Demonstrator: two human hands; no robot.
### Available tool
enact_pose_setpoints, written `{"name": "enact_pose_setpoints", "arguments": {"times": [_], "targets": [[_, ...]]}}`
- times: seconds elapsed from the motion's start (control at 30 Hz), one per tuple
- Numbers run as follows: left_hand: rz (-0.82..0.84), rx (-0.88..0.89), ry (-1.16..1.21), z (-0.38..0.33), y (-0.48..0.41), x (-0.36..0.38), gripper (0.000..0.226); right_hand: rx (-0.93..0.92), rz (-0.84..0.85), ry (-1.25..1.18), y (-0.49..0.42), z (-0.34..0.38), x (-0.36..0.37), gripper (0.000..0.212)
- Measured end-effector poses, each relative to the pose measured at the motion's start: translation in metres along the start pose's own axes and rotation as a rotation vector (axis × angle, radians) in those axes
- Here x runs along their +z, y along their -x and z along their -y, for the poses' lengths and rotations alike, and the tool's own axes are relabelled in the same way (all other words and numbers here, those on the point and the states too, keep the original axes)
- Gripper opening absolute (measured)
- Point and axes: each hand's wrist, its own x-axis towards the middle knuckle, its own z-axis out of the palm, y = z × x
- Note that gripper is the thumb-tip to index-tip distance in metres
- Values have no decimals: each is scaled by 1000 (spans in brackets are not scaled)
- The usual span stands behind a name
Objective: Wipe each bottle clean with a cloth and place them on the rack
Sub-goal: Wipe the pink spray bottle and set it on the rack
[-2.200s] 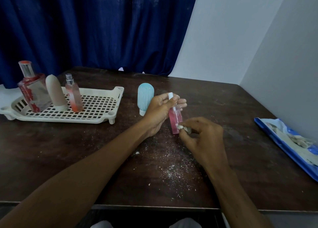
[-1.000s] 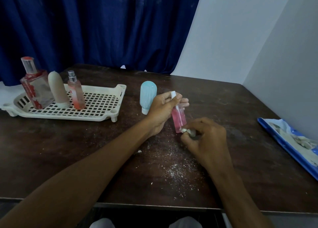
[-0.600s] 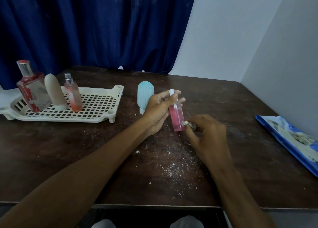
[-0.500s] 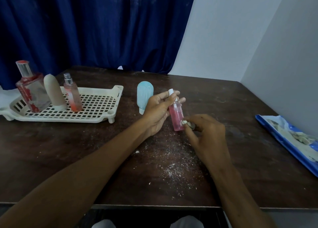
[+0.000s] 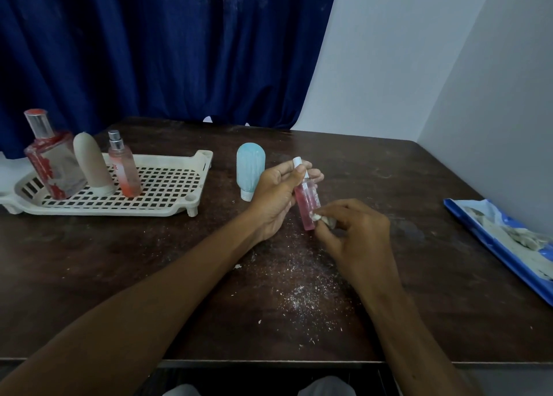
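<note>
Since the earlier frame, the right hand (image 5: 356, 234) has slid its pinched wad of cloth (image 5: 323, 218) a little way up the side of the slim pink bottle (image 5: 306, 205), now pressing against its lower half. That bottle stands near upright, its long axis tipped slightly, white cap up, clamped at the neck by the left hand (image 5: 278, 195) just to the left of the cloth hand. Well to the left of both hands lies the rack (image 5: 179, 204), so the left hand is the nearer one to carry the bottle there.
</note>
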Motion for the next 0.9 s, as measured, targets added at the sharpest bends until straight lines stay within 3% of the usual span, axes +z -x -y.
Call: {"name": "enact_pose_setpoints", "arguments": {"times": [0.13, 0.3, 0.47, 0.7, 0.9], "targets": [[32, 1, 8, 1, 1, 3, 25, 38, -77, 39, -7, 0, 1, 6], [34, 6, 27, 1, 2, 1, 26, -24, -15, 32, -7, 3, 1, 15], [59, 0, 4, 0, 3, 2, 23, 47, -55, 29, -7, -2, -3, 15], [80, 4, 18, 1, 4, 4, 23, -59, -58, 29, -7, 5, -1, 23], [141, -11, -28, 1, 3, 2, 23, 24, -124, 73, -9, 2, -7, 13]]}}
